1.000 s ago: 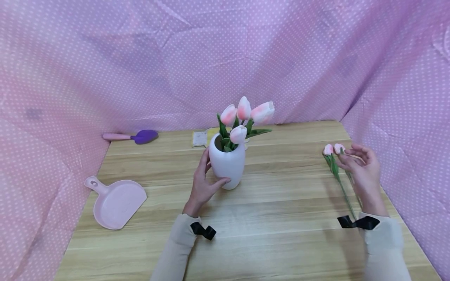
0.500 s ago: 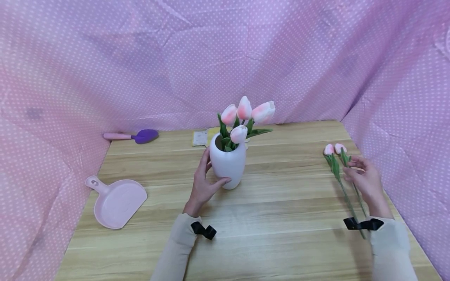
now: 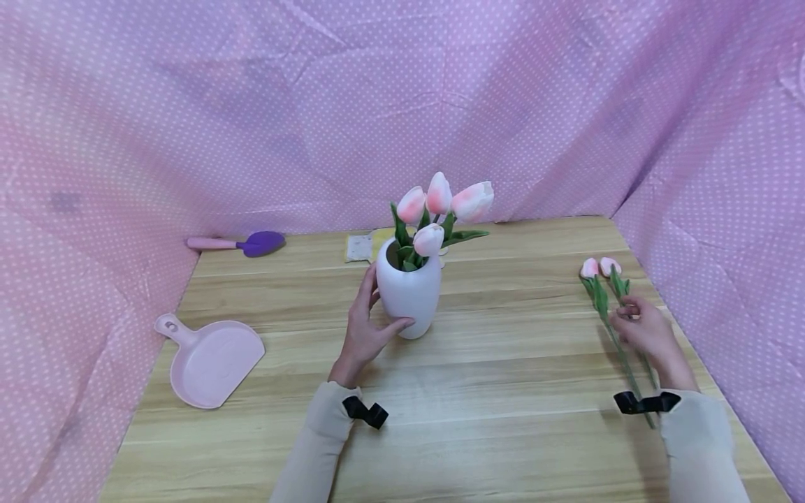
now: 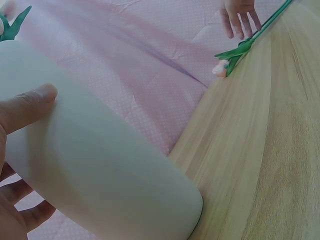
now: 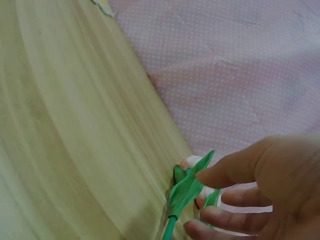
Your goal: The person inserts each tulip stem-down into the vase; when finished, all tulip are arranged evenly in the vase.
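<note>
My left hand [image 3: 366, 334] grips the side of a white vase [image 3: 410, 297], thumb across its front and the other fingers behind; the left wrist view has the thumb on the vase [image 4: 110, 165] up close. Several pink-and-white tulips [image 3: 428, 240] with green leaves stand in it. At the right, two loose tulips lie side by side, a left tulip [image 3: 589, 268] and a right tulip [image 3: 610, 266]. My right hand [image 3: 650, 340] is over the right one's stem, below its leaves. In the right wrist view its thumb and fingers are spread apart around green leaves [image 5: 186, 195].
A pink dustpan [image 3: 216, 365] lies at the left of the wooden table [image 3: 503, 419]. Behind it, near the back edge, is a purple trowel [image 3: 260, 244] with a pink handle. A yellow-and-white flat item [image 3: 360, 248] lies partly hidden behind the vase. Pink dotted cloth [image 3: 377, 105] hangs around the table.
My right hand has come down from the right tulip's bloom to its stem, toward me, with its fingers drawing closer to the stem. The left hand and vase hold still.
</note>
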Motion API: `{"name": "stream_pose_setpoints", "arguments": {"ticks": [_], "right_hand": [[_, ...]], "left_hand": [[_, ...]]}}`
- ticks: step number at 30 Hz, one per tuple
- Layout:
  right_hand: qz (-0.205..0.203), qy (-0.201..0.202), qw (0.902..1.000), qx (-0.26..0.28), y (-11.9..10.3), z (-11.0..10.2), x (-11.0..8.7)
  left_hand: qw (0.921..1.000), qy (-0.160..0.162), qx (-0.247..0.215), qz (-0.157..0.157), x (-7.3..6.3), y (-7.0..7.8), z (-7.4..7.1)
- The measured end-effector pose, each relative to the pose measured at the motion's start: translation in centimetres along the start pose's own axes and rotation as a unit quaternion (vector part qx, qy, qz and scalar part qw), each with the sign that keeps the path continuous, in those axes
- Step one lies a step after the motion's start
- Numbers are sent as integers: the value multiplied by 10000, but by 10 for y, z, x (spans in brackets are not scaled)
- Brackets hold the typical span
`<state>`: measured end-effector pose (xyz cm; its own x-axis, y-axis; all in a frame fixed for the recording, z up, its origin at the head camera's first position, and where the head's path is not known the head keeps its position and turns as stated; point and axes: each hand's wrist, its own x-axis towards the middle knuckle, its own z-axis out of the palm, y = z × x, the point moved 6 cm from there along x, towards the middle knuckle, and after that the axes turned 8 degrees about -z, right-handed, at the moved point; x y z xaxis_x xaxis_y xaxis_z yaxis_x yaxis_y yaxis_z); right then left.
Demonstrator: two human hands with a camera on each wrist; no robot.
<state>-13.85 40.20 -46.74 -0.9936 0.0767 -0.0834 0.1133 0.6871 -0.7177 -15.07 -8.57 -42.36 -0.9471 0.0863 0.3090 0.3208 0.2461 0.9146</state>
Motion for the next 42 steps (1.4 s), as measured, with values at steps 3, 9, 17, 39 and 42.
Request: {"name": "stream_pose_setpoints", "arguments": {"ticks": [3,9,17,39,42], "right_hand": [[-17,-231,9983,-528,1,2,1],[-35,-476,9921,-1162,1,4,3],[53,-879,9812,-1719,2,8,4],[264,-1172,9904,-678,2,13,3],[535,-1338,9896,59,6,16,1]], "left_hand": [[10000,-8,12,-7,0,0,0],[10000,-17,33,-45,0,1,1],[10000,2,62,13,1,1,1],[9999,16,110,-25,-1,2,0],[9999,15,111,-44,-1,2,-1]]}}
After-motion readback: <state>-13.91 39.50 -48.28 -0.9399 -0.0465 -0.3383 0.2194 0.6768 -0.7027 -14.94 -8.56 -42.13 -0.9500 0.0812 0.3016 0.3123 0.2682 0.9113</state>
